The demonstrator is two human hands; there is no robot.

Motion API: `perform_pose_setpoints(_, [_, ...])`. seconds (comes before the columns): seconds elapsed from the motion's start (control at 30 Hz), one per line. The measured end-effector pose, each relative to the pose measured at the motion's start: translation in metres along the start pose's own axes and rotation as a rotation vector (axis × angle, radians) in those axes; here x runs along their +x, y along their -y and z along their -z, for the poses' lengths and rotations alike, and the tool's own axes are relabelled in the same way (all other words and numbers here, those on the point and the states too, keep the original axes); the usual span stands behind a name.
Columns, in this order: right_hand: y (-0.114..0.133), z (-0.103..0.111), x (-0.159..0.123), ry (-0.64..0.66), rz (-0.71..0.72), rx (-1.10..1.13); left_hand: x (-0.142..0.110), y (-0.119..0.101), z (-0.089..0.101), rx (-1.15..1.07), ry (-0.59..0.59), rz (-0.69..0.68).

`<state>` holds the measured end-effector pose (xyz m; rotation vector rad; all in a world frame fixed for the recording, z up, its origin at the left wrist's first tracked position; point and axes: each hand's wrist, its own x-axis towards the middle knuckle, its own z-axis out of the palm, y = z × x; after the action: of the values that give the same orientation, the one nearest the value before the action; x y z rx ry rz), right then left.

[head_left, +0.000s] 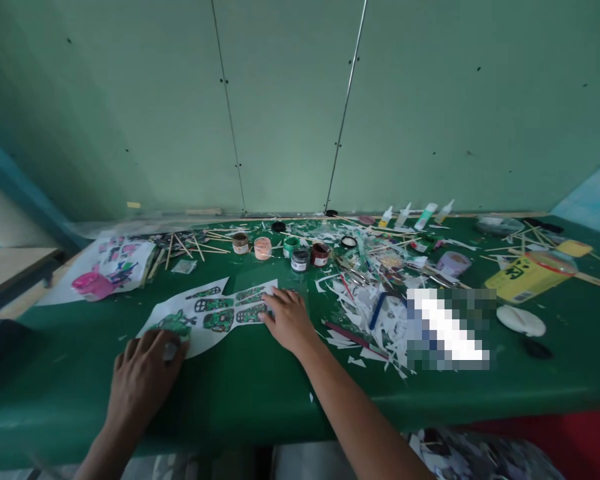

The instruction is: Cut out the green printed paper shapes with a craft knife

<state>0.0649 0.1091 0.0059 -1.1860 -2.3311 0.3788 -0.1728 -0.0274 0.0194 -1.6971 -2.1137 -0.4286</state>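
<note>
A white cut-out paper sheet (207, 313) printed with green patterned shapes lies on the green table (240, 387). My left hand (143, 377) rests on the sheet's near left corner, fingers curled over a small grey thing I cannot make out. My right hand (287, 320) lies flat on the sheet's right edge with its fingers stretched out, holding nothing.
Several small paint jars (280, 250) stand behind the sheet. A heap of white paper scraps (365, 313) lies to the right, with wooden sticks, glue bottles (413, 215), a yellow container (530, 275) and a white lid (521, 320). A pink printed sheet (113, 267) lies at the left.
</note>
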Motion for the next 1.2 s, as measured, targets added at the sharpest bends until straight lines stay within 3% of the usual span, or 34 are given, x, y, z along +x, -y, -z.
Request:
perform_pose_setpoints(0.3, [-0.010,0.019,0.000,-0.256,-0.156,-0.023,-0.002,0.003,-0.008,-0.118,-0.064,-0.226])
perform_pose_setpoints(0.43, [-0.014,0.010,0.001,-0.227,-0.090,-0.043,0.001,0.007,-0.015,-0.180,0.042,-0.315])
perform_pose_setpoints(0.6, [0.008,0.020,-0.009,-0.164,0.004,-0.056,0.002,0.005,-0.014,-0.241,0.076,-0.207])
perform_pose_setpoints(0.67, [0.026,0.021,-0.037,-0.202,0.063,-0.045,0.001,0.002,-0.013,-0.238,0.074,-0.183])
perform_pose_setpoints(0.7, [0.034,0.016,-0.058,-0.247,0.199,-0.007,0.001,0.002,-0.013,-0.235,0.077,-0.177])
perform_pose_setpoints(0.8, [0.044,-0.022,-0.141,-0.190,0.708,0.082,0.002,-0.001,-0.012,-0.234,0.089,-0.164])
perform_pose_setpoints(0.83, [0.040,-0.039,-0.171,-0.196,0.752,0.059,0.002,-0.001,-0.012,-0.235,0.093,-0.161])
perform_pose_setpoints(0.93, [0.006,-0.079,-0.245,-0.224,0.559,-0.138,0.002,-0.003,-0.011,-0.236,0.103,-0.155])
perform_pose_setpoints(1.0, [-0.019,-0.088,-0.277,-0.117,0.433,-0.188,0.002,-0.004,-0.010,-0.236,0.103,-0.154])
perform_pose_setpoints(1.1, [-0.035,-0.081,-0.297,-0.050,0.266,-0.172,0.002,-0.006,-0.009,-0.233,0.097,-0.154])
perform_pose_setpoints(1.2, [-0.026,-0.065,-0.293,0.076,0.081,-0.011,0.002,-0.007,-0.008,-0.228,0.091,-0.158])
